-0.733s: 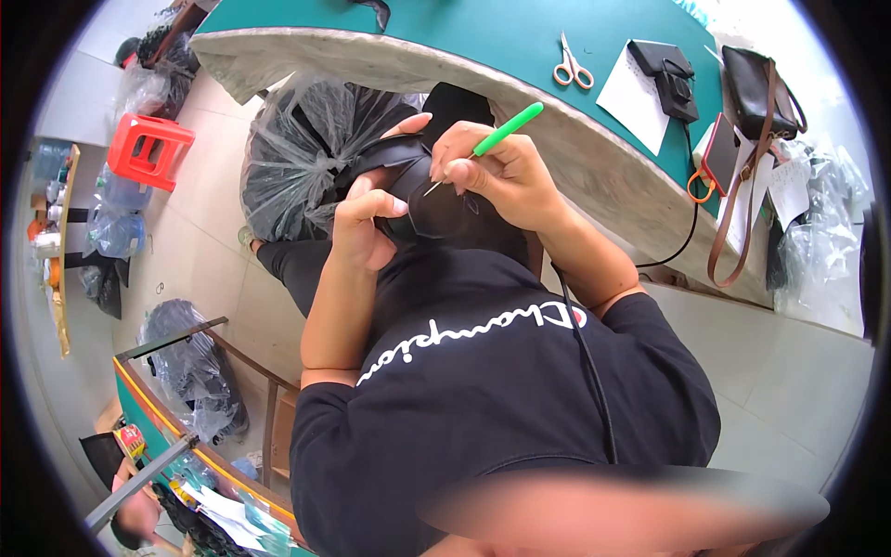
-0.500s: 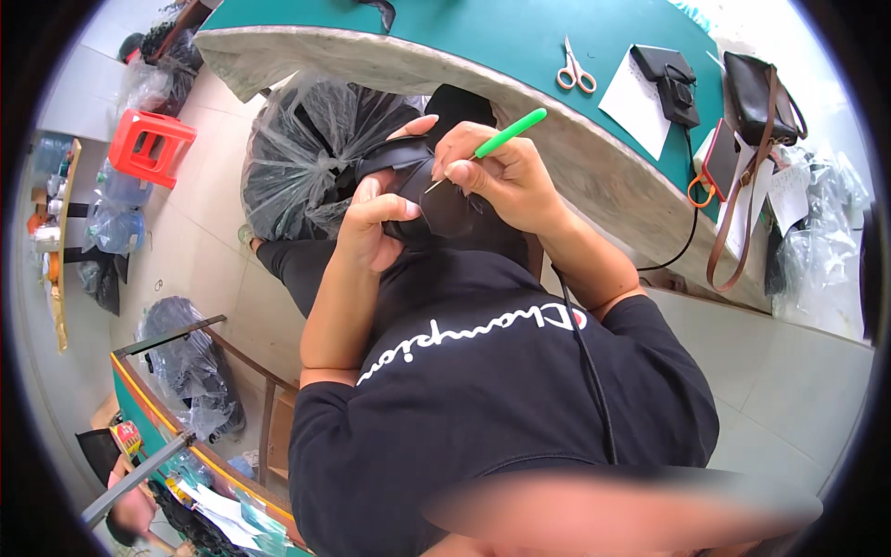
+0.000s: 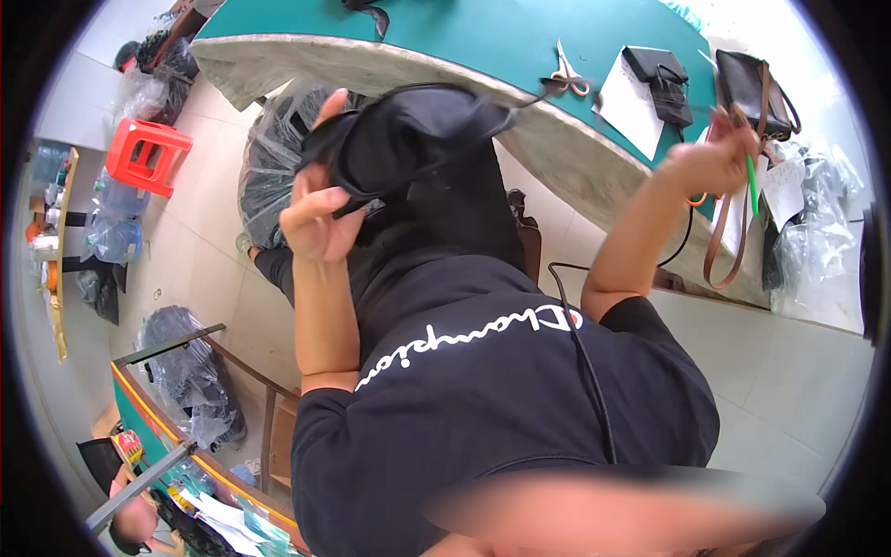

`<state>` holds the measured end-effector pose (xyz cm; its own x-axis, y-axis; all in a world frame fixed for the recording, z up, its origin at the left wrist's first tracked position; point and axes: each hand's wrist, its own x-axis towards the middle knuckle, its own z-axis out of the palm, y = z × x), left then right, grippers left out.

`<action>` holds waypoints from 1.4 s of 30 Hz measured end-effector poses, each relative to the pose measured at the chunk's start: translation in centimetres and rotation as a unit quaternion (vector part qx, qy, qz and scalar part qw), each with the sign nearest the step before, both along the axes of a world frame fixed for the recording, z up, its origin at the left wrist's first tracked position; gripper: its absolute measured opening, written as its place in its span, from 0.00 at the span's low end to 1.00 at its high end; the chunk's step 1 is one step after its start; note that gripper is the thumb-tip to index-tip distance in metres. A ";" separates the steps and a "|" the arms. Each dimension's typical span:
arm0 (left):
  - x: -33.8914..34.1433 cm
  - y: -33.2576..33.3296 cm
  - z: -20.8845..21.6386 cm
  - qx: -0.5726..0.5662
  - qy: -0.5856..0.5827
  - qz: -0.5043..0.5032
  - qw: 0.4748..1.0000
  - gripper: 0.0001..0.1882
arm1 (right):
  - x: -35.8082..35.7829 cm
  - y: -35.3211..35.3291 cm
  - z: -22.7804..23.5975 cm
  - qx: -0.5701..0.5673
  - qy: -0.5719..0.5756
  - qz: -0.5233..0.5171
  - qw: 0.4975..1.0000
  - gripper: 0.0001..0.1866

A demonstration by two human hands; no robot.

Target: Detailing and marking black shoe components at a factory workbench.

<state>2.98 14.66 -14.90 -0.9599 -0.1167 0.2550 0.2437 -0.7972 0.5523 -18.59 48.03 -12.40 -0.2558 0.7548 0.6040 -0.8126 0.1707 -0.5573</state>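
1. Head view: the left hand (image 3: 320, 223) grips a rounded black item (image 3: 404, 139); the right hand (image 3: 710, 165), blurred and well apart, is curled around a green-handled tool (image 3: 753, 188).
2. The work looks unfinished, since item and tool are both held; which parts are done cannot be told.
3. The desk (image 3: 445, 42) edge passes just beyond the item; open room lies between the hands, with a handbag (image 3: 741, 88) near the right.
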 end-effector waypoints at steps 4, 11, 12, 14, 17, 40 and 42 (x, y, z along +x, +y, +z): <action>0.1 -0.4 0.1 -0.046 -0.010 0.072 0.996 0.49 | 2.5 4.3 1.2 0.045 -0.068 0.025 0.996 0.10; -0.3 2.3 -0.4 -0.130 0.002 0.086 0.988 0.46 | 8.4 1.2 0.1 0.580 -0.423 0.300 0.628 0.09; -0.2 2.6 -0.4 -0.140 0.002 0.097 0.985 0.47 | 8.2 0.4 -0.1 0.587 -0.385 0.326 0.633 0.10; 0.0 3.1 -0.3 -0.152 0.000 0.094 0.984 0.48 | 8.3 -2.5 0.4 0.548 -0.335 0.378 0.666 0.10; -0.1 3.8 -0.3 -0.170 0.009 0.088 0.981 0.50 | 9.7 -7.7 -0.2 0.330 -0.131 0.588 0.727 0.09; -0.1 4.3 -0.2 -0.266 0.009 0.097 0.959 0.48 | 9.8 -13.3 -1.7 0.547 0.200 0.283 0.762 0.11; 0.0 4.5 -0.2 -0.262 0.020 0.100 0.960 0.49 | 8.2 -13.0 -1.0 0.512 0.202 0.279 0.787 0.07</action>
